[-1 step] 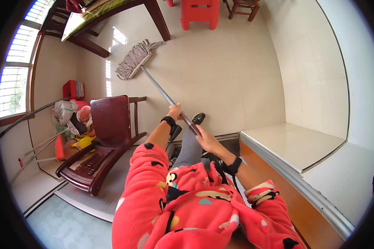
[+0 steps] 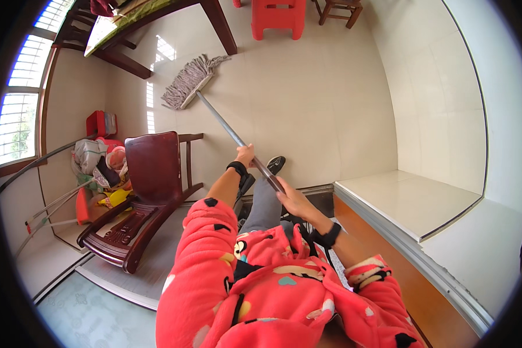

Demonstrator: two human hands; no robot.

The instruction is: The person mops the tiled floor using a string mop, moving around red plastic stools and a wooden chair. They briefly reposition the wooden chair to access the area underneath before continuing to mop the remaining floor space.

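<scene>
Both my hands are closed round the long handle of a mop [image 2: 220,120]. My left hand [image 2: 245,155] grips the shaft partway along. Nearer my body, at the brownish end of the handle, is my right hand [image 2: 294,200], its fingers partly hidden. The handle slants away to the far left. Its mop head [image 2: 188,83], a flat bar with greyish-pink cotton strands, lies on the tiled floor [image 2: 307,98] near a table leg. The strands fan out to the far side of the bar.
A dark red wooden chair [image 2: 153,168] stands at left, beside bags and cleaning things [image 2: 104,168]. Far off are a dark table [image 2: 219,26], a red plastic stool [image 2: 277,20] and a small wooden stool [image 2: 339,10]. A tiled ledge [image 2: 412,200] lies at right.
Almost nothing differs. My right hand and the near end of the handle have shifted very slightly to the right; the mop head stays in place.
</scene>
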